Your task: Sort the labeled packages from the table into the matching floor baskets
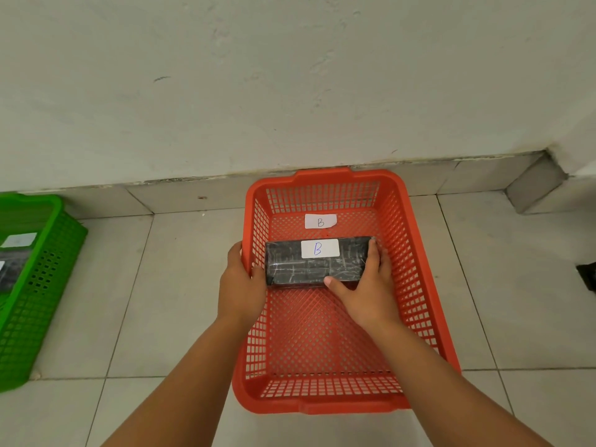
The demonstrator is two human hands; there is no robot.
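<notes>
A black wrapped package (309, 269) with a white "B" label on top sits inside the red basket (419, 285), toward its far half. A second white "B" label (320, 221) lies on the basket floor just behind it. My left hand (240, 285) grips the package's left end, reaching over the basket's left rim. My right hand (367, 285) holds the right end, thumb on the front face. Whether the package rests on the basket floor or hangs just above it, I cannot tell.
A green basket (42, 285) stands on the tiled floor at the left edge, with a white label and a dark package partly visible inside. A white wall runs behind both baskets. A dark object (587, 275) pokes in at the right edge.
</notes>
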